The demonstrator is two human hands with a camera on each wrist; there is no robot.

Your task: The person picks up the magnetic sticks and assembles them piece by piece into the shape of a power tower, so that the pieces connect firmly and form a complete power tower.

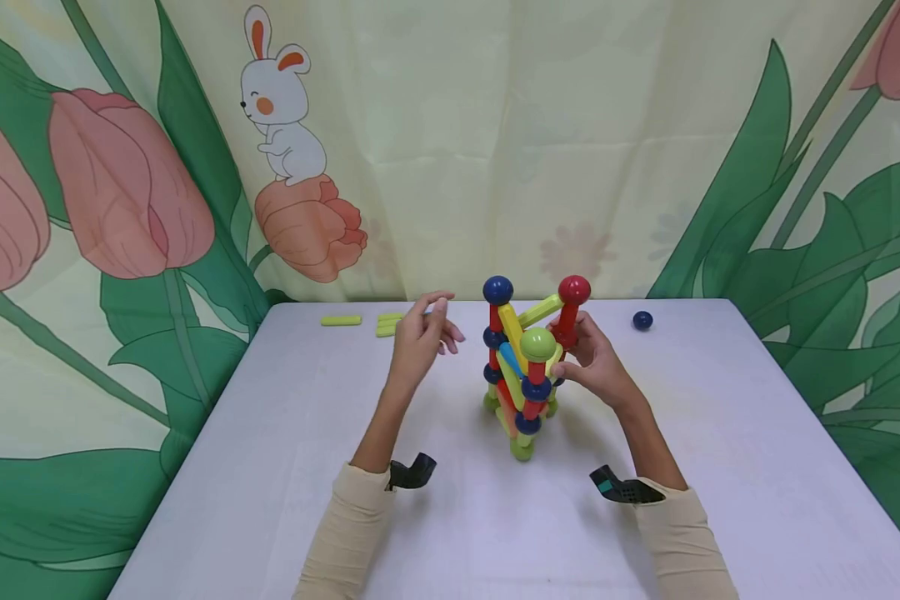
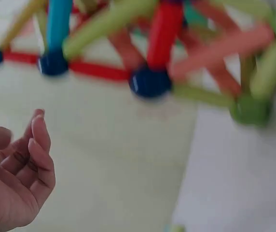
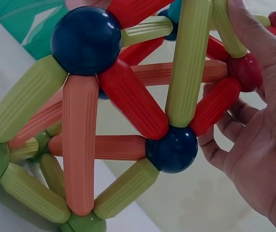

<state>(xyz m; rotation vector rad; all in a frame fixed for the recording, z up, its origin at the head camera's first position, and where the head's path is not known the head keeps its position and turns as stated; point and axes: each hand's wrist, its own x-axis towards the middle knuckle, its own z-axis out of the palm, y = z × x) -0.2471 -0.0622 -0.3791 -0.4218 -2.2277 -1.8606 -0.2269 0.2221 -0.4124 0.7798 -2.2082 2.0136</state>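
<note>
A tower of magnetic sticks and balls (image 1: 512, 400) stands on the white table, with green balls at its feet. Its top carries a blue ball (image 1: 498, 290), a red ball (image 1: 574, 290) and a light green ball (image 1: 537, 343). My right hand (image 1: 603, 368) holds the tower's upper right side; in the right wrist view its thumb lies along a yellow-green stick (image 3: 227, 29), by a lower red ball (image 3: 246, 72). Left of the tower, my left hand (image 1: 418, 343) hovers with nothing in it, fingers loosely bent in the left wrist view.
Behind my left hand, yellow-green sticks (image 1: 386, 331) lie together, with one more stick (image 1: 341, 320) farther left. A loose dark blue ball (image 1: 642, 320) sits at the back right. A printed curtain (image 1: 450, 167) hangs behind the table's far edge.
</note>
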